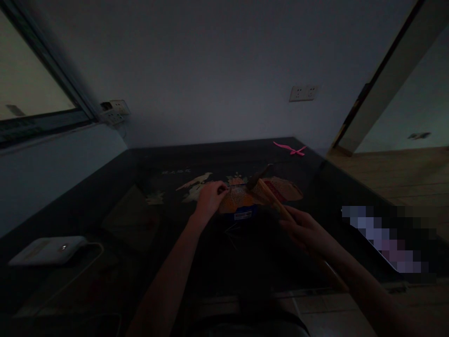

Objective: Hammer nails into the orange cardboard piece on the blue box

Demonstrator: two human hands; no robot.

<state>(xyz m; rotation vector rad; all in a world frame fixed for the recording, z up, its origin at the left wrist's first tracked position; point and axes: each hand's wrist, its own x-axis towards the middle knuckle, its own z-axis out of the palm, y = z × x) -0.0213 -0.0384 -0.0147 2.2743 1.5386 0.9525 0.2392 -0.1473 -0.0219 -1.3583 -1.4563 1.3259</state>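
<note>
Work apparently underway, amount done or left unclear. Right hand (303, 227) grasping hammer (277, 201); left hand (210, 194) beside orange packet (233, 205), inside table's (168, 157) far edge, grip indeterminable.

The black desk (210, 154) bears a pale bird print (202, 178). The hammer (275, 201) has a tan handle; the package (234, 205) is orange and blue. The ribbon (294, 151) near the far right corner is pink.

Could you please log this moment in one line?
right hand: holds hammer; left hand: pinched, contents unclear; near: blue label; beyond: pink strip
</note>
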